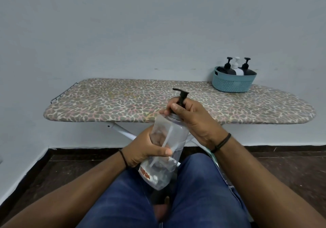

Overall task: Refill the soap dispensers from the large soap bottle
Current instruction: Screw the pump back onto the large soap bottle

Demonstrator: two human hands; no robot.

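A large clear soap bottle [169, 136] with a black pump top [181, 97] is tilted over my lap, in front of the ironing board. My left hand [146, 148] grips the bottle's body from the left, thumb across the front. My right hand [192, 120] is curled round the bottle's neck and the base of the pump. The bottle looks almost empty, with a tube visible inside and a torn label near its bottom. Three small dispensers, two black [227, 69] [247, 69] and one white [236, 68], stand in a teal basket [232, 83].
The basket sits at the far right of a leopard-print ironing board [123, 102] that stands against a pale wall. My blue-jeaned legs [194, 192] fill the lower view. Dark floor tiles [291, 166] lie on both sides.
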